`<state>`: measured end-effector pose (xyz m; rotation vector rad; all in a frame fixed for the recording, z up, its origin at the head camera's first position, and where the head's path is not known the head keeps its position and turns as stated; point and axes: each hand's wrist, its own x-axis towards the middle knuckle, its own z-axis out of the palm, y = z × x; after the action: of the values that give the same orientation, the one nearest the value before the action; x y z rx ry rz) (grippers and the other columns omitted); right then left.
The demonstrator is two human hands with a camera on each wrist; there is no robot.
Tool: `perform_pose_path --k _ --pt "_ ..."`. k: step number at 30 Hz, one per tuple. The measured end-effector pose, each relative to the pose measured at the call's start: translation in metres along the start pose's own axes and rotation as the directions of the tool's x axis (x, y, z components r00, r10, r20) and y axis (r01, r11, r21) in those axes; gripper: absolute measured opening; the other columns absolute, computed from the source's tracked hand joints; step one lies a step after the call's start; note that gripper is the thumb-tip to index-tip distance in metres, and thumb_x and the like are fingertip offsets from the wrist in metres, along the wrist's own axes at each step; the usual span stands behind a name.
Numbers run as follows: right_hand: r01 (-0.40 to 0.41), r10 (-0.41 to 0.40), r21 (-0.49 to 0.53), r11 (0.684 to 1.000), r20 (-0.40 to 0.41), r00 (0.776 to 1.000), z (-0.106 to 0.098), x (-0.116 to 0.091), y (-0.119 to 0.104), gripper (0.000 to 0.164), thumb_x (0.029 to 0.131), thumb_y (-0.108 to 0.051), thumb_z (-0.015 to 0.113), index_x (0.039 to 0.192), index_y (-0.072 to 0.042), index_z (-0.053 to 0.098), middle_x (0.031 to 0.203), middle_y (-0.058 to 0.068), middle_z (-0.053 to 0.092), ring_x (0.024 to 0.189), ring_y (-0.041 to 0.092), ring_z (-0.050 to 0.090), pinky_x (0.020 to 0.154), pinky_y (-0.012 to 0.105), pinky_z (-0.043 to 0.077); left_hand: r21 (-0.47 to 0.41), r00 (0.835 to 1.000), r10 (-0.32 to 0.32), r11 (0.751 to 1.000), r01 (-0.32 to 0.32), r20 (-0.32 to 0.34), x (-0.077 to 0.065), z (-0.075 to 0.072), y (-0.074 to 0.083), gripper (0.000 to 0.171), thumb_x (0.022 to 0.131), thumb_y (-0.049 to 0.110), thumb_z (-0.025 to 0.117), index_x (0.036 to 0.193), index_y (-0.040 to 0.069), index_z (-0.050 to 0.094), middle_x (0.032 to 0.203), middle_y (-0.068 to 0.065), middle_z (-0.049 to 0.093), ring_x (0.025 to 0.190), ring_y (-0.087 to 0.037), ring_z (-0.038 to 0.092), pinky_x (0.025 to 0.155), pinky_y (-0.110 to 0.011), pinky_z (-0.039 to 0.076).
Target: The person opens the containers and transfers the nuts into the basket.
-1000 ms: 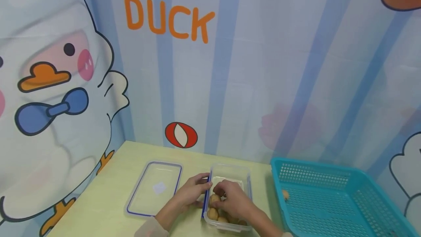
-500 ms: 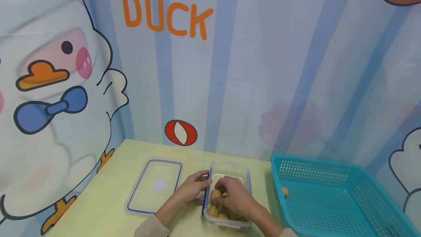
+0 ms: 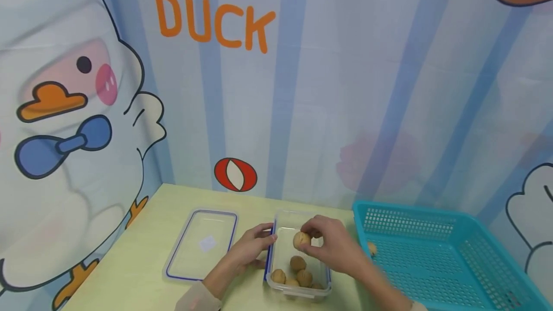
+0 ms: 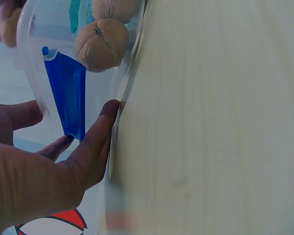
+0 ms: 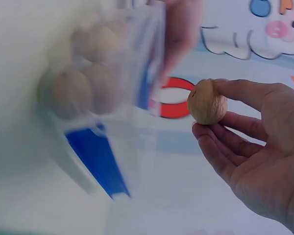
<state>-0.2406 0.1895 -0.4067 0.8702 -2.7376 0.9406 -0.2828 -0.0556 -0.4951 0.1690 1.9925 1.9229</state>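
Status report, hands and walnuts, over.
Right hand: pinching one walnut above the container. Left hand: touching container's side. More walnuts inside. Lid off, lying left, apparently not blocking.

Pale yellow table (image 3: 142, 253) before a blue-striped cloth backdrop (image 3: 328, 85) with orange "DUCK" lettering (image 3: 218, 25)

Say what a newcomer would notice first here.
Probably the orange printed word "DUCK" high on the blue-and-white striped backdrop, with the big white cartoon duck at its left. Next, the right hand pinching a round tan walnut over the blue-clipped clear plastic box at lower centre. The turquoise perforated plastic basket stands at the head view's lower right.
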Motion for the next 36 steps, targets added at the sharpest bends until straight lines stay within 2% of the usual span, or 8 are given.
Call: perform_pose_path --k 3,6,9,15,19,24,32,36 --pt "0.003 -0.002 0.008 1.000 -0.046 0.999 -0.019 -0.011 -0.002 0.020 0.096 -0.024 0.082 0.113 -0.015 0.075 0.105 -0.008 0.071 0.094 0.011 0.070 0.084 0.031 0.060 -0.005 1.000 0.000 1.000 0.000 0.001 -0.001 0.000 0.002 0.060 0.107 0.022 0.063 0.160 0.002 0.041 0.154 -0.028 0.049 0.133 -0.046 0.057 0.081 -0.051 0.063" --pt "-0.036 0.035 -0.005 0.999 -0.099 0.994 -0.039 -0.022 0.000 0.023 0.095 -0.027 0.083 0.114 -0.018 0.075 0.108 -0.009 0.072 0.098 0.014 0.071 0.085 0.033 0.061 -0.006 1.000 -0.003 1.000 0.003 0.000 -0.001 -0.001 0.002 0.061 0.107 0.022 0.064 0.160 0.002 0.041 0.154 -0.027 0.049 0.133 -0.046 0.057 0.080 -0.050 0.063" --pt "-0.093 0.087 -0.034 0.995 -0.152 0.985 -0.058 -0.035 0.007 0.026 0.094 -0.028 0.084 0.116 -0.019 0.075 0.110 -0.009 0.073 0.101 0.016 0.072 0.087 0.034 0.061 -0.002 1.000 -0.008 1.000 0.008 -0.003 0.000 -0.001 0.001 0.061 0.107 0.023 0.064 0.160 0.003 0.041 0.154 -0.027 0.049 0.133 -0.045 0.057 0.080 -0.050 0.063" --pt "-0.187 0.180 -0.009 0.982 -0.224 0.958 -0.084 -0.062 0.031 0.033 0.095 -0.029 0.082 0.124 -0.016 0.072 0.114 -0.005 0.074 0.105 0.021 0.072 0.086 0.033 0.060 -0.004 1.000 -0.018 1.000 0.018 -0.007 0.000 -0.001 0.002 0.061 0.108 0.023 0.063 0.160 0.003 0.041 0.155 -0.027 0.048 0.134 -0.046 0.056 0.081 -0.050 0.062" --pt "-0.270 0.254 -0.032 0.962 -0.250 0.934 -0.090 -0.075 0.055 0.034 0.097 -0.033 0.080 0.125 -0.015 0.072 0.117 0.000 0.074 0.107 0.025 0.073 0.087 0.042 0.061 0.004 1.000 -0.027 1.000 0.027 -0.013 0.000 -0.001 0.002 0.061 0.107 0.024 0.064 0.160 0.003 0.042 0.154 -0.026 0.049 0.132 -0.045 0.058 0.077 -0.047 0.063" --pt "-0.352 0.334 -0.032 0.936 -0.239 0.912 -0.090 -0.084 0.085 0.042 0.097 -0.040 0.078 0.127 -0.012 0.071 0.121 0.007 0.074 0.110 0.031 0.072 0.089 0.055 0.059 0.009 0.999 -0.029 1.000 0.030 -0.019 -0.001 -0.002 0.002 0.060 0.107 0.023 0.064 0.160 0.004 0.042 0.154 -0.026 0.050 0.132 -0.043 0.058 0.075 -0.044 0.062" --pt "-0.410 0.394 -0.044 0.911 -0.196 0.898 -0.086 -0.088 0.122 0.047 0.100 -0.046 0.074 0.127 -0.007 0.071 0.122 0.013 0.074 0.111 0.035 0.071 0.088 0.056 0.058 0.007 1.000 -0.019 1.000 0.019 -0.020 0.000 -0.001 0.002 0.060 0.107 0.023 0.064 0.160 0.003 0.042 0.154 -0.027 0.049 0.132 -0.045 0.058 0.078 -0.047 0.063" --pt "-0.426 0.411 -0.071 0.902 -0.169 0.896 -0.084 -0.089 0.136 0.046 0.098 -0.044 0.076 0.124 -0.005 0.072 0.118 0.013 0.075 0.107 0.035 0.072 0.086 0.055 0.059 0.000 1.000 -0.019 1.000 0.019 -0.017 0.001 0.000 0.002 0.060 0.107 0.023 0.064 0.160 0.003 0.042 0.155 -0.027 0.048 0.133 -0.045 0.057 0.079 -0.048 0.063"
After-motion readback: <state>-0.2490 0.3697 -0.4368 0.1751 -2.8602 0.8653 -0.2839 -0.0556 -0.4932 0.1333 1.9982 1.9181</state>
